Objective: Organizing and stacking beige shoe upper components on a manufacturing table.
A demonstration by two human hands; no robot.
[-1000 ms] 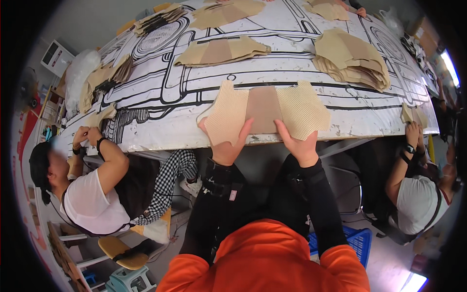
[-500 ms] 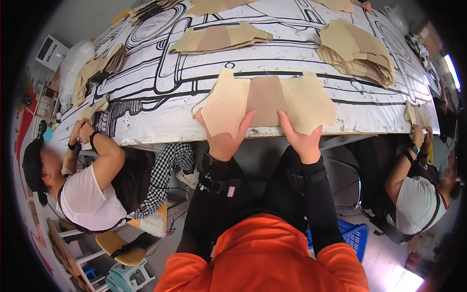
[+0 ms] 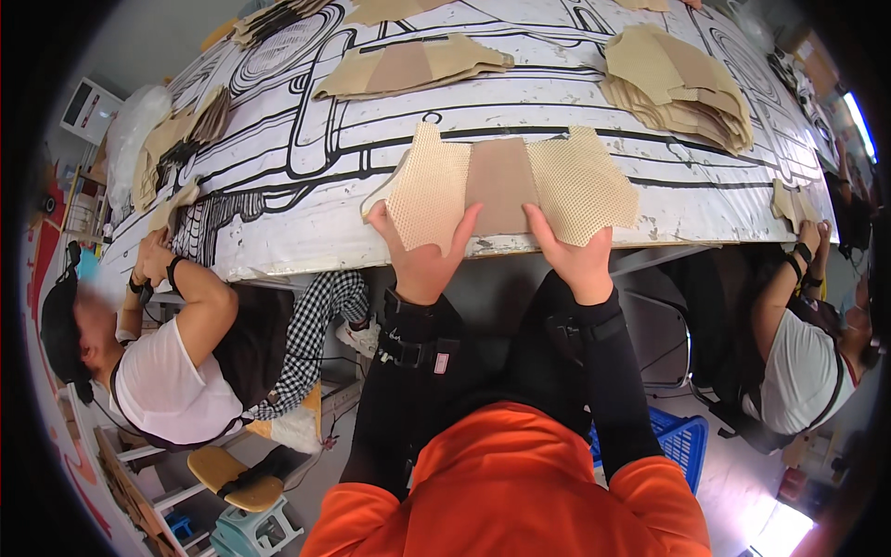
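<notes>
Both hands [image 3: 425, 267] [image 3: 579, 265] hold a panel [image 3: 501, 181], the blue basket's [image 3: 685, 446] contents unclear

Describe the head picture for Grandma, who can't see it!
Someone's left hand and right hand hold a beige mesh piece with a brown middle at a white, black-lined table. Stacks of similar pieces lie beyond, with people at both sides.
</notes>
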